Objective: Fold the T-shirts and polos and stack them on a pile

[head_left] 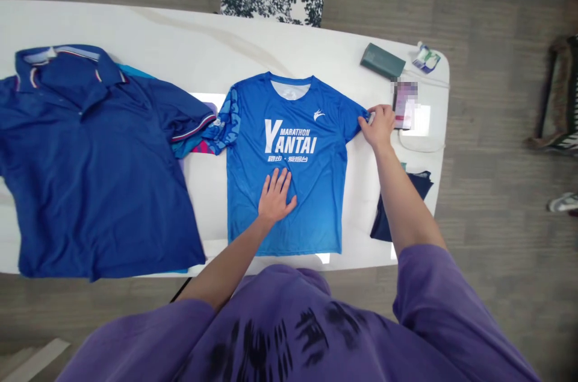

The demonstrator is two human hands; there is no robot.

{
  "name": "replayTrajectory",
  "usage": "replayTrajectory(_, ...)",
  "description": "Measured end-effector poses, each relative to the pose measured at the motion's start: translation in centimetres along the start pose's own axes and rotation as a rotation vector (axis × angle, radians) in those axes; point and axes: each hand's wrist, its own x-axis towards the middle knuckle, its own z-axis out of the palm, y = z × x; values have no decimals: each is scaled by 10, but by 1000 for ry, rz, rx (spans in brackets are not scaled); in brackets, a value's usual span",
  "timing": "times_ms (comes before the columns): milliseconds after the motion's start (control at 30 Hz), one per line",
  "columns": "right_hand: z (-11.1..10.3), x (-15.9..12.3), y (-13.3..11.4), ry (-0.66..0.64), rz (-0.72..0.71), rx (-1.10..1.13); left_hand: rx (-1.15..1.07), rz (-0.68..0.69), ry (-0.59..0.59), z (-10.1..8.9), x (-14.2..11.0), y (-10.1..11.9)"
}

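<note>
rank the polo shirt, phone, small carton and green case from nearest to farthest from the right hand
From the right hand:
1. phone, just right of it
2. green case, beyond it
3. small carton, beyond, right
4. polo shirt, far left

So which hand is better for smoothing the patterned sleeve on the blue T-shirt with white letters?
Left, I'd say. The left hand rests on the T-shirt's front, nearer the patterned sleeve. The right hand is at the opposite sleeve.
</note>
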Motion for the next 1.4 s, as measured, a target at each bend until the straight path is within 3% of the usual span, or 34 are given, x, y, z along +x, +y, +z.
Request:
replayTrajectory(133, -4, -28, -25, 13, -190, 36, 18, 27, -24, 9, 2, 14)
replayTrajectory(233, 15, -81, -69, -148, -357, 88, 34, 14, -62, 13, 4, 21)
replayTrajectory(333, 38, -139, -106, -291, -363, 113, 59, 15, -56, 15, 5, 21)
replayTrajectory(433, 43, -188, -118, -317, -272, 134, 50, 36, -2, 19, 3, 17)
replayTrajectory(567, 25, -256, -104, -299, -197, 178, 32, 52, 43, 23, -6, 17)
replayTrajectory(767, 11, -380, -57, -450, -204, 222, 48, 16, -18, 24, -48, 29)
replayTrajectory(967, 4, -456, -7, -462, -163, 236, 79, -81, -59, 23, -137, 2)
replayTrajectory(1100, -6, -497, 6, -509, -148, 260, 83, -165, -140, 36, -210, -20)
replayTrajectory(1200, -16, -508, 5, -491, -121, 267, 75, -166, -166, 41, -238, -23)
replayTrajectory(1267, -24, -492, 2, -453, -119, 263, 86, -162, -114, 34, -230, -22)
replayTrajectory(1333, -33, -450, -1, -401, -134, 246, 96, -164, -17, 15, -197, -23)
replayTrajectory(1400, -42, -388, -5, -343, -143, 211, 84, -158, 74, -12, -144, -30)
